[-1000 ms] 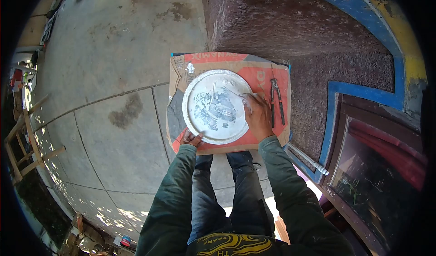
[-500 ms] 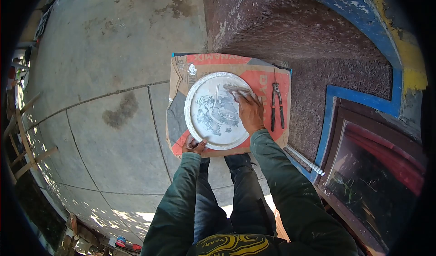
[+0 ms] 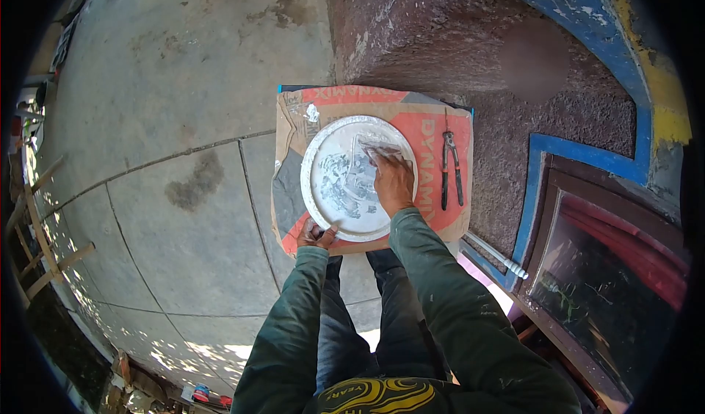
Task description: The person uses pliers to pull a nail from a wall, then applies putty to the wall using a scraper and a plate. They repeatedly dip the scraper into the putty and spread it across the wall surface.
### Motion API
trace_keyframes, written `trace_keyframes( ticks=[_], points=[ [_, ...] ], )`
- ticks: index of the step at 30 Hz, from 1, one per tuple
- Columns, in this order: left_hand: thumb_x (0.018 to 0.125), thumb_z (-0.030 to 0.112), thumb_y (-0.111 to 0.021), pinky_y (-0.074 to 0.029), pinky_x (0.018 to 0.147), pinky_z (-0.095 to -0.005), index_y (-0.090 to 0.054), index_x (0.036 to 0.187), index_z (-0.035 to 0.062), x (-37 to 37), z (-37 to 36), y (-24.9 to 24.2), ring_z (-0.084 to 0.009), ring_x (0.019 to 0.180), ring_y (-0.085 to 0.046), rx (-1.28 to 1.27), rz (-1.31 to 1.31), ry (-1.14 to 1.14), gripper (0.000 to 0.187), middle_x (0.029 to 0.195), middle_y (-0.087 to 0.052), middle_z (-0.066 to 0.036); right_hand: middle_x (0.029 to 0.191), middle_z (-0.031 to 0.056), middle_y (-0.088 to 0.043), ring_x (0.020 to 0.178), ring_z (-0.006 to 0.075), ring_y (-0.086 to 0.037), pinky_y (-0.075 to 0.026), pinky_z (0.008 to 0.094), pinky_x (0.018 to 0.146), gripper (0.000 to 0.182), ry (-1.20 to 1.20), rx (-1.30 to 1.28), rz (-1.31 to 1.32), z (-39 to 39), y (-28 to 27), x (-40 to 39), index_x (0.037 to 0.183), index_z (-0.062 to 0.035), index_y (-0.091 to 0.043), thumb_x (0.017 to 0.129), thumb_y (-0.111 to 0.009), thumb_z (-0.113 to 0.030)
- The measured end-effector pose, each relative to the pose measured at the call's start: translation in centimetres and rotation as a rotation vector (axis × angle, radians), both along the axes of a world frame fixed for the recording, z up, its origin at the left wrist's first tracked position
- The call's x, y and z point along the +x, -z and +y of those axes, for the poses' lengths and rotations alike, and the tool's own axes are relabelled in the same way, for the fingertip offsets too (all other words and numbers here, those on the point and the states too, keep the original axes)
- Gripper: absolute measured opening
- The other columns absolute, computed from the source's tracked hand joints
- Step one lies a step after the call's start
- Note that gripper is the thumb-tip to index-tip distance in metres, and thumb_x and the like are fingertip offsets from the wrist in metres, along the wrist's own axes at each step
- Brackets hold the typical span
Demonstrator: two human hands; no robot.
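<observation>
A round white disc with a raised rim (image 3: pixel 312 194), like a large lid or shallow tray, lies on a printed paper sack. Grey-white smears cover its inner face. My left hand (image 3: pixel 317 233) grips the near-left rim, thumb on top and fingers curled below the edge. My right hand (image 3: pixel 395 181) is over the right half of the disc, its fingers bent and pressed together against a thin greyish flat piece (image 3: pixel 396 150) on the surface. What kind of piece this is cannot be made out. Pincers (image 3: pixel 451 168) with dark handles lie on the sack to the right.
The sack (image 3: pixel 290 194) is brown, red and grey, with a white blob near its top left. Concrete floor (image 3: pixel 147 245) extends left. At the right are a rough maroon wall (image 3: pixel 499 142), a blue-edged window frame (image 3: pixel 536 186) and a white rod (image 3: pixel 499 256).
My right hand has shifted slightly left and toward the centre of the disc, with its forearm following. My left hand keeps its hold on the rim.
</observation>
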State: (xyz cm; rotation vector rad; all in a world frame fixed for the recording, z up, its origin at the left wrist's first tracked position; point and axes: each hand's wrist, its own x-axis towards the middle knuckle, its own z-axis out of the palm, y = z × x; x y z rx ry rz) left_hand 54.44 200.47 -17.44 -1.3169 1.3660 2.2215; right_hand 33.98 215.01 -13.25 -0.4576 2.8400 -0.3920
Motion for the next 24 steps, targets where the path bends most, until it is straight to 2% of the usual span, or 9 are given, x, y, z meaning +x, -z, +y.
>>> trace_keyframes(
  ticks=[5,9,13,16,18,20,21,23,24],
  points=[
    [0.091,-0.002,-0.073,-0.062,0.074,-0.029,-0.056,0.134,0.006,1.0,0.2,1.5,-0.0156,0.092,-0.072,-0.039,0.06,0.0,0.047,0.108,-0.075,-0.008,0.112,0.0101,-0.073,0.111,0.0289,-0.064,-0.045,0.0468,0.096,0.036,-0.043,-0.014,0.016,0.8,0.3,0.6,0.118,-0.0124,-0.073,0.084,-0.065,-0.007],
    [0.09,0.001,-0.075,-0.061,0.07,-0.028,-0.055,0.135,0.0054,0.8,0.0,3.0,-0.0142,0.091,-0.072,-0.043,-0.069,0.011,0.05,0.106,-0.075,-0.008,0.111,0.0195,-0.072,0.107,0.035,-0.067,-0.05,0.0455,0.094,0.035,-0.113,-0.039,-0.311,2.8,-3.9,-0.4,0.119,-0.0054,-0.071,0.084,-0.065,-0.004],
    [0.086,-0.001,-0.079,-0.061,0.069,-0.03,-0.052,0.137,0.0063,-0.6,-1.3,4.8,-0.0156,0.089,-0.071,-0.099,-0.201,0.179,0.059,0.107,-0.075,-0.009,0.112,0.0173,-0.073,0.103,0.0252,-0.072,-0.055,0.0388,0.091,0.033,0.198,-0.639,-0.59,7.0,-6.7,-0.2,0.125,-0.0018,-0.068,0.092,-0.067,-0.007],
    [0.093,0.024,-0.075,-0.058,0.087,-0.0439,-0.051,0.139,0.0119,-0.3,-2.6,9.0,-0.0235,0.103,-0.069,-0.242,-0.17,0.343,0.054,0.122,-0.07,-0.016,0.116,0.0089,-0.072,0.104,0.0183,-0.07,-0.056,0.0335,0.092,0.028,0.68,-1.204,-0.902,7.9,-14.6,-0.1,0.125,-0.0002,-0.066,0.098,-0.065,-0.007],
    [0.098,0.067,-0.034,-0.033,0.108,-0.0646,-0.048,0.144,0.0151,-2.4,-3.9,7.8,-0.0342,0.131,-0.052,0.351,-0.555,-0.369,0.07,0.148,-0.053,-0.016,0.118,0.0072,-0.071,0.105,0.0194,-0.07,-0.057,0.0346,0.093,0.028,0.812,-1.338,-0.919,8.5,-19.8,0.2,0.126,-0.0017,-0.065,0.099,-0.065,-0.007],
    [0.099,0.062,-0.038,-0.04,0.095,-0.0684,-0.046,0.146,0.0201,-2.5,-6.7,8.5,-0.0378,0.119,-0.059,0.486,-0.267,-0.06,0.064,0.141,-0.06,-0.015,0.121,0.0085,-0.07,0.108,0.0225,-0.069,-0.057,0.0391,0.094,0.031,0.864,-1.443,-0.884,10.0,-24.1,0.4,0.128,-0.0026,-0.064,0.098,-0.066,-0.007],
    [0.097,0.049,-0.05,-0.048,0.073,-0.0664,-0.047,0.145,0.0213,-3.2,-8.5,4.6,-0.0398,0.09,-0.064,0.074,-0.24,-0.031,0.055,0.103,-0.071,-0.017,0.126,0.0105,-0.068,0.111,0.0245,-0.068,-0.057,0.0416,0.096,0.033,0.896,-1.439,-0.844,11.7,-24.3,0.7,0.131,-0.0024,-0.062,0.098,-0.065,-0.007],
    [0.092,0.007,-0.064,-0.055,0.056,-0.0521,-0.051,0.14,0.0116,-7.4,-9.4,-2.0,-0.0279,0.072,-0.064,-0.327,-0.041,0.018,0.05,0.087,-0.065,-0.01,0.131,0.0124,-0.066,0.118,0.0276,-0.066,-0.053,0.0448,0.103,0.035,0.867,-1.759,-0.785,15.0,-24.2,1.2,0.136,-0.0038,-0.058,0.101,-0.057,-0.005],
    [0.089,0.005,-0.069,-0.056,0.055,-0.0438,-0.056,0.133,0.0095,-10.7,-10.2,-5.2,-0.0201,0.068,-0.062,-0.306,0.051,-0.027,0.046,0.087,-0.066,-0.006,0.132,0.0129,-0.065,0.119,0.0281,-0.066,-0.051,0.0458,0.106,0.035,0.811,-1.875,-0.766,15.6,-26.2,0.6,0.137,-0.0057,-0.057,0.102,-0.056,-0.009]
  ],
)
